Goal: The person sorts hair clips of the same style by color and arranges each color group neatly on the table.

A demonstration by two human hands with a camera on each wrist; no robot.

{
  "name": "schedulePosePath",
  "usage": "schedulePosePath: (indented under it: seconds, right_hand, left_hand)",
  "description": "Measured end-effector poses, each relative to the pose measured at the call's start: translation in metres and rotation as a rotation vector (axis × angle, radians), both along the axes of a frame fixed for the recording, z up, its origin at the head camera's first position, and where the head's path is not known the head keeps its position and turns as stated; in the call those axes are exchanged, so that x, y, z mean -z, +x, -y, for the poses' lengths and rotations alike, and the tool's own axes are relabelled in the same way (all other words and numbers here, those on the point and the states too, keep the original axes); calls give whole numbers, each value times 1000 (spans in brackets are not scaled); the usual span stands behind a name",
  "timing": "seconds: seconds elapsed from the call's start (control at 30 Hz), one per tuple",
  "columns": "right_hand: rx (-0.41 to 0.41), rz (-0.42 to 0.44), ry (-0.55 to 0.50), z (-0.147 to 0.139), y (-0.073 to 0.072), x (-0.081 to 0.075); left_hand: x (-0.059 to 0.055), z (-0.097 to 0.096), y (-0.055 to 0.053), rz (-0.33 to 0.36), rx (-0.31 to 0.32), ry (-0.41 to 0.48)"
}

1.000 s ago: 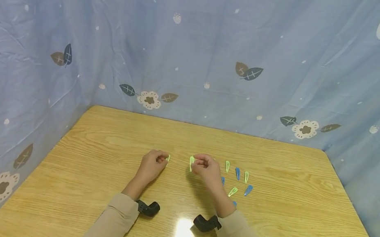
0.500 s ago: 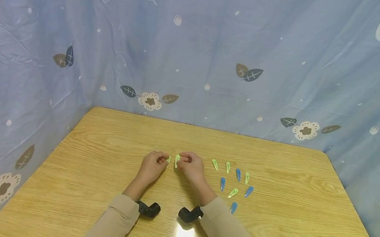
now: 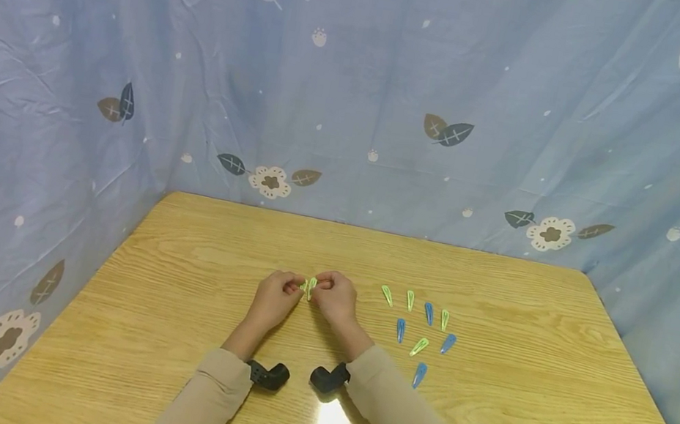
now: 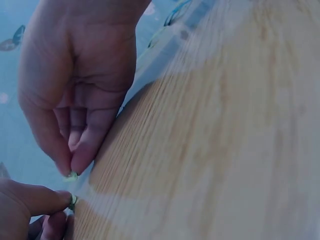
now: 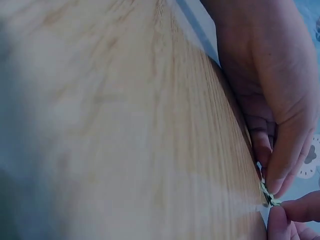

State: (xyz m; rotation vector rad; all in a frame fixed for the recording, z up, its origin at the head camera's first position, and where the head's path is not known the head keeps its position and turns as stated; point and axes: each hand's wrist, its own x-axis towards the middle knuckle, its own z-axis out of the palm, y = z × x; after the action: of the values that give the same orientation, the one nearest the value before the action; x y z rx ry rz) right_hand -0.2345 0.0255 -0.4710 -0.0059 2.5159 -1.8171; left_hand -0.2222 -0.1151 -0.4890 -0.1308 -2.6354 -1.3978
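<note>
My left hand [image 3: 274,298] pinches a yellow-green snap hair clip [image 3: 304,286] between thumb and fingers, low over the middle of the table. Facing it, my right hand [image 3: 336,299] pinches a second yellow-green hair clip [image 3: 311,289] held upright beside the first. In the left wrist view, the right hand's clip [image 4: 73,176] shows at the fingertips, close to the left hand's clip [image 4: 73,201]. From the right wrist, both hands' fingertips meet around the green clips [image 5: 271,200]; fingers hide much of them, and whether they touch I cannot tell.
Right of my hands, several loose hair clips lie on the wooden table [image 3: 209,236], among them a green clip [image 3: 419,347] and a blue clip [image 3: 419,374]. A blue patterned curtain [image 3: 371,98] borders the table's back and sides.
My right hand has moved left with its green clip, up to the clip in my left hand. The left hand has stayed nearly in place. Loose clips behind the right arm have come into view.
</note>
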Motion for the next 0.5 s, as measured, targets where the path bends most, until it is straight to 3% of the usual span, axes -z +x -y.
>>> schedulePosePath:
  seconds: [0.5]
  right_hand:
    - [2,-12,229,8,-3,-2]
  left_hand:
    - [2,-1,-1,-10,-6,-14]
